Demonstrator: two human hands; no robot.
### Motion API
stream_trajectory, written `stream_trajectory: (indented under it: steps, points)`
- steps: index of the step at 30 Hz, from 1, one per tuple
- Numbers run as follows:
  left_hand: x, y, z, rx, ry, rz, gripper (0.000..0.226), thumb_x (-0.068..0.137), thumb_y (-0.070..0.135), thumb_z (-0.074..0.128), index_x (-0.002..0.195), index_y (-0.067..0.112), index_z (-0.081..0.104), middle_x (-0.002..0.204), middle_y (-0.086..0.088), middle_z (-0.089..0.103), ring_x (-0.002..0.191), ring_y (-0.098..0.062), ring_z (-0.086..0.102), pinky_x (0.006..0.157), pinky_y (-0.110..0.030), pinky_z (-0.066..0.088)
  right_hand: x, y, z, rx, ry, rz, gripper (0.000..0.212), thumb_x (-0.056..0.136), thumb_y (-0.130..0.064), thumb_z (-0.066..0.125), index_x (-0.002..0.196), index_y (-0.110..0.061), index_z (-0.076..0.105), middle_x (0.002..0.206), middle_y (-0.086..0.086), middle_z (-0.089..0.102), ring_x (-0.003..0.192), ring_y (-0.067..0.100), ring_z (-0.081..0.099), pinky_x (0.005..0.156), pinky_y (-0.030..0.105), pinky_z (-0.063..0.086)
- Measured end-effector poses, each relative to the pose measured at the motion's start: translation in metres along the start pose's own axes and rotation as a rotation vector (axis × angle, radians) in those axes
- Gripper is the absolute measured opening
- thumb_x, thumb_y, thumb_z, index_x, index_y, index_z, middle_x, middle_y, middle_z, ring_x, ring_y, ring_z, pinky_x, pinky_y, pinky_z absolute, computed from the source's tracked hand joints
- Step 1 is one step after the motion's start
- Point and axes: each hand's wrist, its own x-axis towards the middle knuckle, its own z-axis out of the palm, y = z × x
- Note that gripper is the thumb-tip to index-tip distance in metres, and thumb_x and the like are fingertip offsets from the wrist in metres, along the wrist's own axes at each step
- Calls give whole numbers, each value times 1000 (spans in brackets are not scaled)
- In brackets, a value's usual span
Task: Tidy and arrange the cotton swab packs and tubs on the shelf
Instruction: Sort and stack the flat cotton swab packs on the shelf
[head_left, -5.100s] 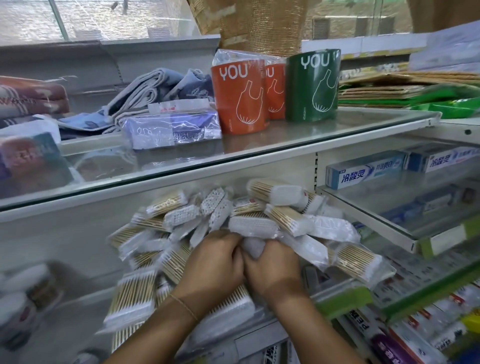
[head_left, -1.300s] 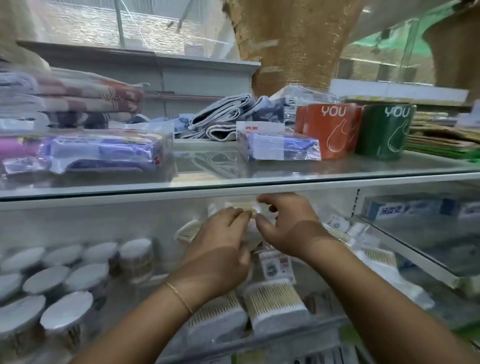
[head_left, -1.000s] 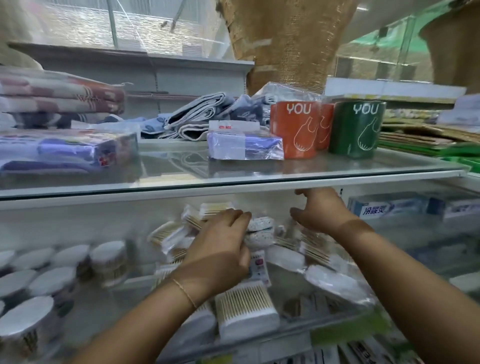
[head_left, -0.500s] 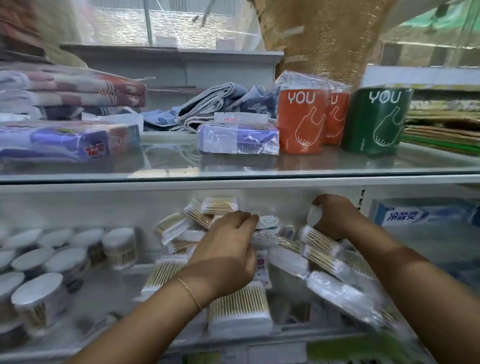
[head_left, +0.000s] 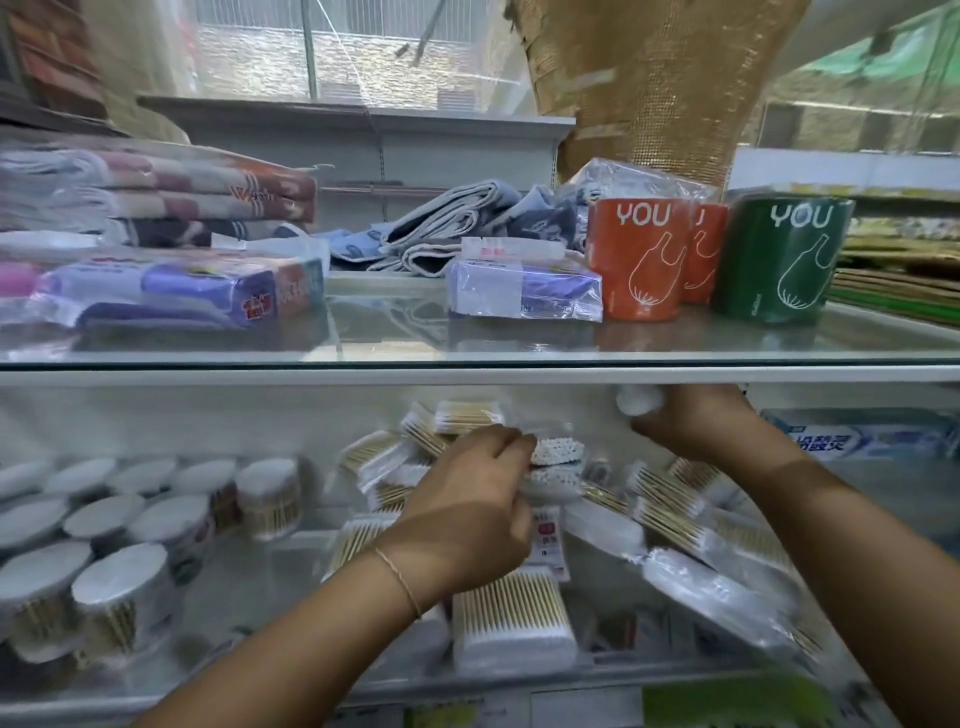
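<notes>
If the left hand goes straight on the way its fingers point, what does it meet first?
Probably the white dotted swab pack just beyond the left hand, at its fingertips, though the depth is unclear.

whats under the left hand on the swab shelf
Bagged swab packs fan out from beneath the left hand, one red-labelled. Whether its fingers pinch one is hidden by the hand.

Two bare forearms come in from the bottom edge. There's a thin bracelet (head_left: 400, 576) looped once round the wrist below the left hand (head_left: 467, 514), pale and gold-toned, a slim plain strand. The right hand (head_left: 693, 422) and its wrist are bare.
</notes>
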Motion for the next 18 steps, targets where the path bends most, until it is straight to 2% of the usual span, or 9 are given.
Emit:
stream_trajectory:
  steps: [3,5,7,11,15,18]
  points:
    - [-3,-8,-6,-6,19,-6,56,91,24,52,146,17,40,145,-2,44,132,-18,37,109,-22,24,-19,-30,-11,29,18,-57,34,87,-36,65,117,-23,58,98,3,59,89,25,58,74,29,44]
    - [-6,-14,-11,-18,27,-18,58,92,24,51,148,18,36,149,-2,40,135,-17,34,111,-23,23,-35,-53,-16,17,13,-107,32,89,-36,65,116,-21,61,101,5,64,92,26,60,74,29,43]
    - [-9,-23,-15,-22,29,-34,61,93,25,50,151,20,31,152,0,35,139,-16,29,111,-21,19,-48,-75,-19,28,-18,-98,34,86,-42,67,113,-22,63,106,6,67,97,28,61,76,29,45]
    - [-19,-42,-29,-18,58,-83,61,93,26,52,150,19,32,150,-1,37,138,-18,30,110,-20,17,-69,-114,-19,42,-107,-94,33,80,-58,67,94,-28,59,98,-2,66,97,24,61,76,28,43]
    - [-34,-61,-42,-23,53,-134,61,92,26,53,149,20,33,151,0,36,137,-17,29,108,-17,13,-82,-152,-19,88,-195,-99,52,76,-69,63,114,-34,62,120,-4,67,111,20,60,89,27,45]
    - [-47,-77,-51,-44,65,-167,55,89,24,56,142,19,43,143,-1,45,131,-20,37,110,-24,22,-87,-176,-13,173,-224,-131,62,74,-72,63,123,-34,60,122,-8,67,109,16,62,90,26,46]
